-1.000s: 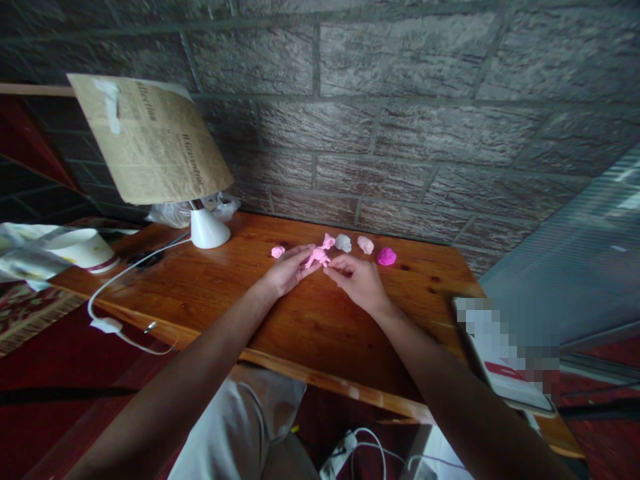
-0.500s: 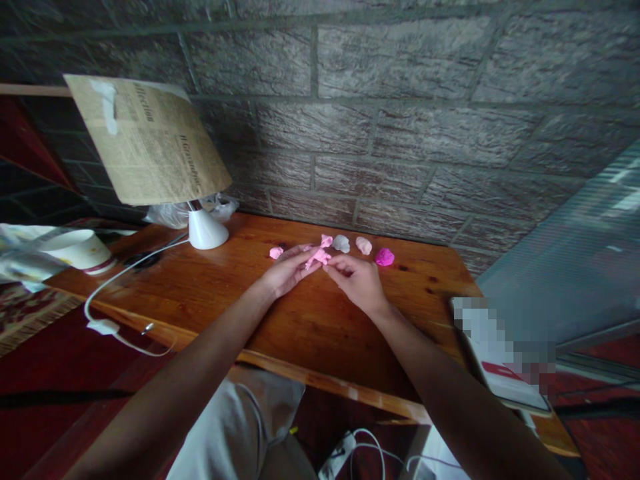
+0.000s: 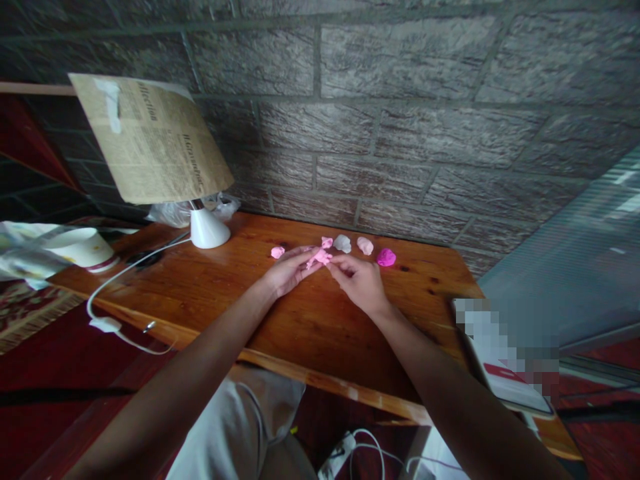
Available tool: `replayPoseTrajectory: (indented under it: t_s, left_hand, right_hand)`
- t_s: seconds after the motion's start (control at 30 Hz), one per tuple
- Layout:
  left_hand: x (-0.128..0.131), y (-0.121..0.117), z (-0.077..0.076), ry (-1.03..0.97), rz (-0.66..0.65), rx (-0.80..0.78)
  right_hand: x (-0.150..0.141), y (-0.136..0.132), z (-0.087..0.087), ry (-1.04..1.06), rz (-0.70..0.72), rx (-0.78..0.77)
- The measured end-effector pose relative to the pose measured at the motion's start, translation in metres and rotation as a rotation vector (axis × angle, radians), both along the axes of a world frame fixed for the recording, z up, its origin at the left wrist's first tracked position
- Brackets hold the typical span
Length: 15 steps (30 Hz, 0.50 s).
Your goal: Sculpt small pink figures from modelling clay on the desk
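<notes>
Both my hands meet at the far middle of a wooden table point(image 3: 215, 287). A light pink clay piece point(image 3: 317, 257) is pinched between the fingertips of my left hand point(image 3: 289, 270) and my right hand point(image 3: 359, 283). Behind them lie more clay lumps in a row: a small pink one point(image 3: 277, 252) at the left, another pink bit point(image 3: 327, 242), a whitish one point(image 3: 343, 243), a pale pink one point(image 3: 365, 245) and a magenta ball point(image 3: 386, 257) at the right.
A white lamp base point(image 3: 209, 229) with a newspaper shade point(image 3: 150, 137) stands at the back left, its white cable point(image 3: 107, 293) trailing off the table's front edge. A paper cup point(image 3: 80, 248) lies far left. A booklet point(image 3: 505, 360) rests at the right edge. Brick wall behind.
Both hands stay at the same spot; the fingertips have shifted slightly on the pink clay piece.
</notes>
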<state>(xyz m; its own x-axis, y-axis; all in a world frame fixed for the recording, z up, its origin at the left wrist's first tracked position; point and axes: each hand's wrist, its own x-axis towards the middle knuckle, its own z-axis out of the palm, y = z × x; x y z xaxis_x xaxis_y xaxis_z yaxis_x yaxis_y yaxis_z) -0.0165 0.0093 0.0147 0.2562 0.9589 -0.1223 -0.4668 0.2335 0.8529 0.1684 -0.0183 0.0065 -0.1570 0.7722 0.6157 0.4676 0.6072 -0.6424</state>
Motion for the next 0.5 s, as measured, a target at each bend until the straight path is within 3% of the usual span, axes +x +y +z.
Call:
replayPoseTrajectory:
  t_s: [0.5]
  left_hand:
    - [0.0021,-0.0016,0.0013,0.014,0.026,-0.021]
  right_hand:
    - [0.0,0.0001,-0.001,-0.011,0.002,-0.037]
